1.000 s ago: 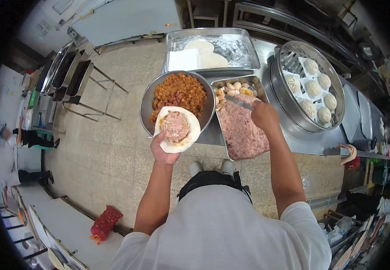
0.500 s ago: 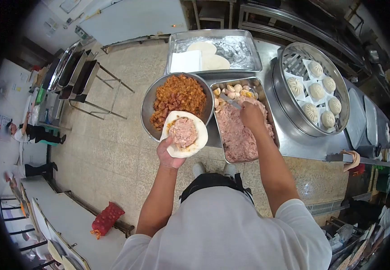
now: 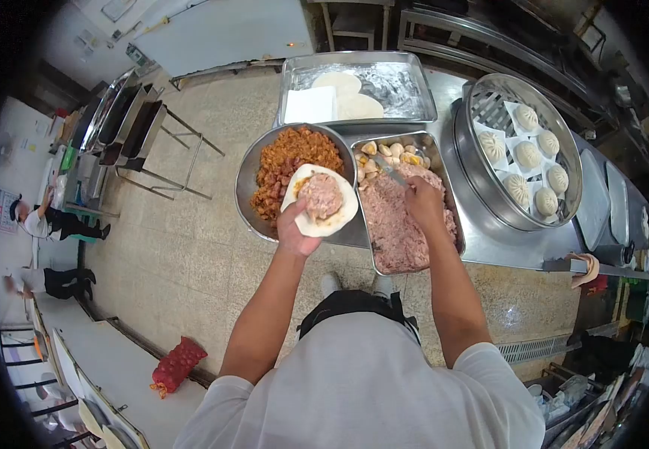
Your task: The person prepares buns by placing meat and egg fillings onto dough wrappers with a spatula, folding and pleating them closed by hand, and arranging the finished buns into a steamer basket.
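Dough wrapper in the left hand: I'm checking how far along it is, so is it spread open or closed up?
Spread open: the dough wrapper surrounds the meat filling, whose top shows uncovered.

A pale dough round (image 3: 349,203), unfolded and face up, bears a mound of pink minced meat (image 3: 320,197); at its two o'clock, a flat metal tool (image 3: 394,174) points toward ten o'clock.

Fairly bright, even light covers the speckled beige tiled floor (image 3: 182,247), with a small white glare spot toward the right. The brushed-metal worktop (image 3: 482,245) shines softly; the dark metal racks (image 3: 489,46) beyond lie dim. The round white dough wrapper (image 3: 349,203) looks reasonably sharp. Fisheye distortion bends the softer outer edges into black corners.
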Available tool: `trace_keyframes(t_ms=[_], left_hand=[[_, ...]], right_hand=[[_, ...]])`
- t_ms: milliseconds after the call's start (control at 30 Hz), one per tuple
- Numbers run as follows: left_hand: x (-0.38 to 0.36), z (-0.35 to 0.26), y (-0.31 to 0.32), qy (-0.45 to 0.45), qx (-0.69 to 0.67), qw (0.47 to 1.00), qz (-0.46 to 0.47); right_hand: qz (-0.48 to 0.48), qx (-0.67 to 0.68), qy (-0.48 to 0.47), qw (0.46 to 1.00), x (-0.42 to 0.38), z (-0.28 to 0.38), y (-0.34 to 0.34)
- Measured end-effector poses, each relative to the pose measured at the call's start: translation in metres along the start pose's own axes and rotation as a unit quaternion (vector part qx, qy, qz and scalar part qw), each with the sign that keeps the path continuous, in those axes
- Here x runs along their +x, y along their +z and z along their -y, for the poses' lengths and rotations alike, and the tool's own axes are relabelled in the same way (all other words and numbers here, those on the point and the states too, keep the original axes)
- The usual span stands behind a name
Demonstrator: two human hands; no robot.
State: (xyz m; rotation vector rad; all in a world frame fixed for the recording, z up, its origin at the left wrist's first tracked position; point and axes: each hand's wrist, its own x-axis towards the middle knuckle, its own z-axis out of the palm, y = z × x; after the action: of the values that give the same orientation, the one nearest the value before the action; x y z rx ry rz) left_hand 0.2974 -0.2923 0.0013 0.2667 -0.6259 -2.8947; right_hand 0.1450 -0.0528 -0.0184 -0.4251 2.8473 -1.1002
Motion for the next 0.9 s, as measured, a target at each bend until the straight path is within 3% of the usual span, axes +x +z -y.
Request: trace_keyframes(t_ms=[167,233,400,533,633,900], left_hand=[[0.038,0.024,0.007,0.014,-0.012,1.0,-0.015],[0.049,0.036,0.015,0.014,-0.029,0.999,-0.021],[0.064,0.061,0.031,-0.033,-0.1,0.994,0.014],[0.06,0.075,0.038,-0.044,-0.09,0.995,0.017],[0.06,0.083,0.043,-0.07,-0.166,0.983,0.042],[0.051,0.096,0.063,-0.028,-0.092,0.995,0.033]], right_hand=[[-0.02,0.028,-0.005,0.999,-0.021,0.018,-0.044],[-0.094,0.055,-0.099,0.989,-0.034,0.024,-0.058],[-0.089,0.011,-0.192,0.977,-0.072,0.038,-0.073],[-0.097,0.073,-0.144,0.982,-0.09,0.039,-0.085],[-0.1,0.1,-0.109,0.984,-0.099,0.044,-0.098],[-0.079,0.097,-0.149,0.981,-0.111,0.044,-0.088]])
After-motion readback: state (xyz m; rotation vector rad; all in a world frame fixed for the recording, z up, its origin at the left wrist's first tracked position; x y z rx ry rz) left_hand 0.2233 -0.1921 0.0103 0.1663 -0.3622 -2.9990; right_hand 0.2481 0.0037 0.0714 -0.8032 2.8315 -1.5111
